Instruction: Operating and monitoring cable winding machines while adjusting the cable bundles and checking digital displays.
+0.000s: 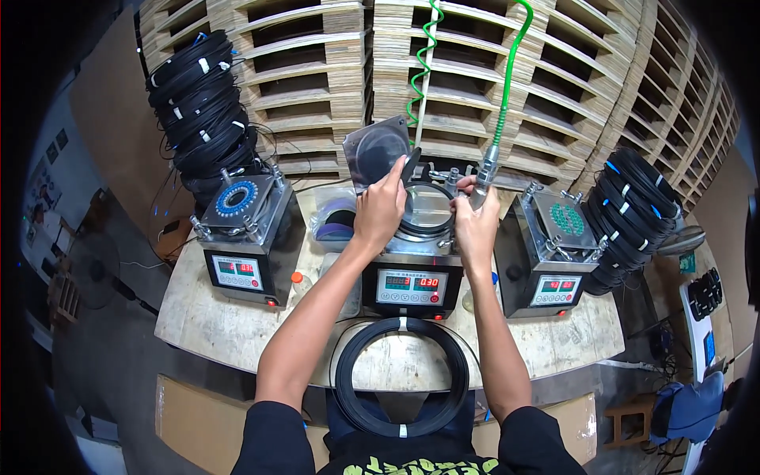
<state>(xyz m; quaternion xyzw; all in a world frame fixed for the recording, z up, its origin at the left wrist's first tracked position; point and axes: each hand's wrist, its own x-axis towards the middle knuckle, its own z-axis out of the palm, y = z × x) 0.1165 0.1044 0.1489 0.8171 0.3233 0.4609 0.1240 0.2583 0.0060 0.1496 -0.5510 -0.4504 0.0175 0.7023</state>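
My right hand (475, 226) is closed around an air blow gun (488, 168) on a green hose, at the right of the middle machine (412, 286). Its nozzle end is hidden by the hand. My left hand (381, 210) is raised beside the machine's tilted-up lid (377, 149), which carries a round dark pad. Between its fingers is a thin black piece (411, 165); its exact kind is unclear. Below the hands sits the machine's open round black ring (427, 210). A coil of black cable (402, 423) rests across my lap and the table's front edge.
Similar machines stand left (244, 237) and right (552, 253), with connectors in rings on top. Tall stacks of cable coils rise at left (202, 119) and right (629, 218). An orange-capped bottle (298, 283) stands near the middle machine. Wooden pallets (297, 99) form the back wall.
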